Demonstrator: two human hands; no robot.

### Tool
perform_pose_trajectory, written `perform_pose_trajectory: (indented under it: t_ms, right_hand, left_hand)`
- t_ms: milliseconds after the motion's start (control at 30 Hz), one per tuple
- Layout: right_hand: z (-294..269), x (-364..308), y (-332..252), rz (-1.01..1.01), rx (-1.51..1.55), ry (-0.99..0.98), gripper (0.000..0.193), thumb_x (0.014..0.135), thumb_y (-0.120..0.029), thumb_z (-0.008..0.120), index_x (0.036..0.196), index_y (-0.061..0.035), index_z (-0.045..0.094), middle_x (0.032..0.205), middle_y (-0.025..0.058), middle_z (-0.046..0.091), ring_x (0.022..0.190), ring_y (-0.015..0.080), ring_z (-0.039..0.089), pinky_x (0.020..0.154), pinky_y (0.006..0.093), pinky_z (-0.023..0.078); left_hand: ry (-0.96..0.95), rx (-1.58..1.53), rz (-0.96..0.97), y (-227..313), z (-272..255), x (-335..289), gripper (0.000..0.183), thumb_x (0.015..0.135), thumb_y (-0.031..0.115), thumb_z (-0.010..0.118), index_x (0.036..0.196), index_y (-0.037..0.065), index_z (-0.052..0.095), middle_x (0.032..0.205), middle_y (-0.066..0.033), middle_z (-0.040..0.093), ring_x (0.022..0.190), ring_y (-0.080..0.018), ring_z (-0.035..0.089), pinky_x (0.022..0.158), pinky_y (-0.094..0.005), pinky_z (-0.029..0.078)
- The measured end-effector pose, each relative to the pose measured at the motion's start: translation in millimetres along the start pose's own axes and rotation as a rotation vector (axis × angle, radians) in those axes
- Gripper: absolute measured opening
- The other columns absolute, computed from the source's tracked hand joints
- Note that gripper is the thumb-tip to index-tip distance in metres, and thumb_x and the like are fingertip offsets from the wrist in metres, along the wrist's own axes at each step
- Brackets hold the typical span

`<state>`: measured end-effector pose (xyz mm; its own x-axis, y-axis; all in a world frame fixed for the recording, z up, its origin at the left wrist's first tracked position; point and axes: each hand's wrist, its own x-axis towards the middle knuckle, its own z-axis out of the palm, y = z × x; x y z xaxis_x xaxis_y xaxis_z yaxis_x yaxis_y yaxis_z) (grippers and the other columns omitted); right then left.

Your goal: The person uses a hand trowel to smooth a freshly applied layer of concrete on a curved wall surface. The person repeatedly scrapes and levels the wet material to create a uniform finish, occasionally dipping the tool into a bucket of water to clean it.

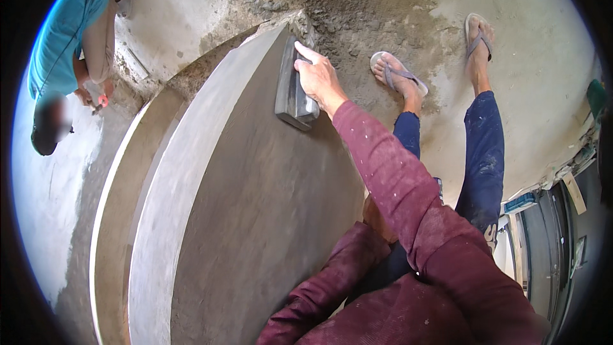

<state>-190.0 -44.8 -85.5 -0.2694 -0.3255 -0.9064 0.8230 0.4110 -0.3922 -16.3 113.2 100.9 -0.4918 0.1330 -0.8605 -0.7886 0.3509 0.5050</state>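
My right hand [319,84] is closed round the handle of a grey rectangular plastering float [288,86], with the index finger stretched along its top end. The float lies flat against the dark, smooth plastered face [262,198], close to its far end. Beside it runs a paler plastered band [198,134], meeting the dark face at a crisp edge. My left hand [378,220] is low by my leg, past the end of the maroon sleeve. Its fingers are hidden, so what it holds, if anything, does not show.
At the far left a co-worker in a turquoise shirt [60,45] bends over, holding a small tool with a red part [103,100]. A lower, pale-edged step [121,179] curves alongside. Rough mortar [357,13] covers the floor near my sandalled feet [399,73]. Boards [573,193] stand at right.
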Motion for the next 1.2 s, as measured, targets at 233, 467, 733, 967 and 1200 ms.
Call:
perform_pose_trajectory:
  t_ms: [233, 467, 733, 967, 1200]
  right_hand:
    - [22, -78, 3, -0.237, 0.003, -0.063, 0.052, 0.096, -0.017, 0.054, 0.146, -0.0026, 0.054, 0.150, 0.0216, 0.053, 0.138, 0.0305, 0.054, 0.115, 0.0363, 0.039]
    - [20, -78, 0, -0.265, 0.017, -0.115, 0.052, 0.098, -0.018, 0.053, 0.148, -0.0024, 0.051, 0.150, 0.0210, 0.054, 0.141, 0.0317, 0.050, 0.118, 0.0369, 0.036]
    - [6, 5, 16, -0.034, -0.050, 0.018, 0.051, 0.096, -0.019, 0.055, 0.145, -0.0081, 0.056, 0.140, 0.0224, 0.062, 0.132, 0.0332, 0.058, 0.112, 0.0354, 0.043]
    - [8, 2, 17, -0.225, -0.028, 0.035, 0.050, 0.096, -0.019, 0.050, 0.144, -0.0052, 0.057, 0.140, 0.0259, 0.060, 0.133, 0.0378, 0.056, 0.114, 0.0378, 0.041]
    - [18, -56, 17, -0.185, -0.055, -0.072, 0.052, 0.096, -0.018, 0.055, 0.147, -0.0090, 0.055, 0.149, 0.0219, 0.054, 0.142, 0.0308, 0.050, 0.117, 0.0361, 0.037]
  left_hand:
    - [0.077, -0.059, 0.059, 0, 13, 4, 0.050, 0.108, 0.043, 0.040, 0.152, 0.019, 0.041, 0.158, -0.0050, 0.040, 0.147, -0.0258, 0.035, 0.121, -0.0439, 0.028]
    - [0.097, -0.066, 0.062, 5, 11, 3, 0.049, 0.106, 0.043, 0.043, 0.148, 0.019, 0.045, 0.155, -0.0059, 0.044, 0.145, -0.0269, 0.037, 0.120, -0.0445, 0.029]
    - [0.092, -0.056, 0.084, 7, 6, 9, 0.048, 0.104, 0.044, 0.046, 0.144, 0.018, 0.050, 0.152, -0.0070, 0.047, 0.144, -0.0281, 0.040, 0.118, -0.0452, 0.031]
    - [0.102, -0.047, 0.083, 3, 7, 4, 0.048, 0.103, 0.045, 0.049, 0.141, 0.017, 0.054, 0.150, -0.0079, 0.051, 0.142, -0.0292, 0.042, 0.117, -0.0458, 0.033]
    - [0.141, -0.081, 0.057, -6, 24, 1, 0.047, 0.101, 0.046, 0.052, 0.138, 0.017, 0.059, 0.147, -0.0088, 0.054, 0.141, -0.0303, 0.044, 0.116, -0.0465, 0.035]
